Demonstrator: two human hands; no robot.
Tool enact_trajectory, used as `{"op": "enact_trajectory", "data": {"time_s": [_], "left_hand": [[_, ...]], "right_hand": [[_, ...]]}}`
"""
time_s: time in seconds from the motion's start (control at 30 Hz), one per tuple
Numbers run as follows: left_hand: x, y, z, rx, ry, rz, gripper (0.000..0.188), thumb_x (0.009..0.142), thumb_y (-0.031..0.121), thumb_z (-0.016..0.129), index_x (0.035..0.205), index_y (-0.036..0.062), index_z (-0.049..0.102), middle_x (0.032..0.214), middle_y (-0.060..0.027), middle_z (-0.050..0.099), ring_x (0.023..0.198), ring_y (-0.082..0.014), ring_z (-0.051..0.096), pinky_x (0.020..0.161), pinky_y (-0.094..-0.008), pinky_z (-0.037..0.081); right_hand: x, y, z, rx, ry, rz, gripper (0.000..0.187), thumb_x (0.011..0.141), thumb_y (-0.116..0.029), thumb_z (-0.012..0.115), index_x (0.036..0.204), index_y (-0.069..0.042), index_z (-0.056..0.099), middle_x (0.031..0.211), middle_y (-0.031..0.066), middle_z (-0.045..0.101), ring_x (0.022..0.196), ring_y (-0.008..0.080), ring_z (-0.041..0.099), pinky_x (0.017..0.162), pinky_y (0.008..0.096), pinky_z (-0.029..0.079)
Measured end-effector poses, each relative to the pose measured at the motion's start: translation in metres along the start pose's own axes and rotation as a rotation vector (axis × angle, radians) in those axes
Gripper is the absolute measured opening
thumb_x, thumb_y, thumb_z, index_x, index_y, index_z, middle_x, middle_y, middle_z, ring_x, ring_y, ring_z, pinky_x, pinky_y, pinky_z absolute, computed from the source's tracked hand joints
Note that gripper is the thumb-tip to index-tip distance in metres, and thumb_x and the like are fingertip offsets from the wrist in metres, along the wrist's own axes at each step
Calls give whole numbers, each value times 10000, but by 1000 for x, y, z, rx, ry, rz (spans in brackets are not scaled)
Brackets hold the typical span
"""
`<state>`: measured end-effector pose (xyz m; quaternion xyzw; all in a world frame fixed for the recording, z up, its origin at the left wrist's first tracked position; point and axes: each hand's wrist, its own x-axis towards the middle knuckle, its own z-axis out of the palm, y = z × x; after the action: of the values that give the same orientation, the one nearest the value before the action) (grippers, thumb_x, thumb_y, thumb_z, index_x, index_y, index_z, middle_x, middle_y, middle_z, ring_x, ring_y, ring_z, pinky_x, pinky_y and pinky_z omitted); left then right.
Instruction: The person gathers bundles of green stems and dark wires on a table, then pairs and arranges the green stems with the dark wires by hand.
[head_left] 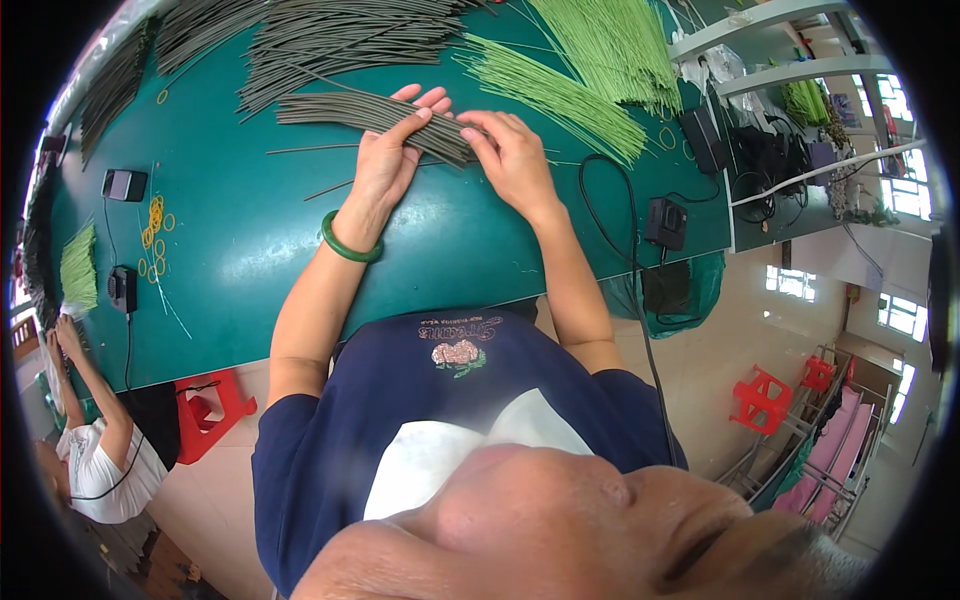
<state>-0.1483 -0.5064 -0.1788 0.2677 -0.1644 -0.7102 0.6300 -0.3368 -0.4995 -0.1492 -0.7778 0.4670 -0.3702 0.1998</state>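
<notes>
- The left hand (385, 160) lies flat with fingers extended over the near end of a bundle of dark grey stems (370, 115) on the green table (250, 250); it presses rather than clamps.
- The right hand (512, 158) sits just beside it, fingertips pinched at the right end of the same bundle, seemingly on a few stems; how many cannot be told.
- The two hands are close together, almost touching, at the far middle of the table.
- The bundle runs left to right, its left part bare, its right end under the fingers.
- A jade-green bangle (350, 245) sits on the left wrist.
- Farther off lie larger heaps of grey stems (340, 40) and, to the right, light green stems (560, 95).
- Yellow rubber bands (153, 225) are scattered at the left, well apart from the hands.
- To do this step well, the flat hand should probably keep the bundle from rolling while the other draws stems out lengthwise, so the ends stay even and nothing bends.
- At the near left another person (95, 450) works at the table's edge.
</notes>
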Motion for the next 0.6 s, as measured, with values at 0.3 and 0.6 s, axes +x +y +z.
{"op": "enact_trajectory", "data": {"time_s": [0.3,0.6], "left_hand": [[-2,21,-4,215,78,-220,306,982,-71,558,1279,-132,512,1260,-282,662,1107,-342,711,971,-428,617],[2,28,-8,163,12,-199,111,1023,52,614,1117,0,641,1147,-166,712,1126,-338,702,956,-463,616]], "right_hand": [[-8,30,-19,144,99,290,126,968,-95,665,1050,-29,735,946,116,740,850,232,716,764,342,556],[-9,37,-25,191,97,277,153,974,-117,674,1081,-40,750,921,87,753,814,151,714,732,292,551]]}}
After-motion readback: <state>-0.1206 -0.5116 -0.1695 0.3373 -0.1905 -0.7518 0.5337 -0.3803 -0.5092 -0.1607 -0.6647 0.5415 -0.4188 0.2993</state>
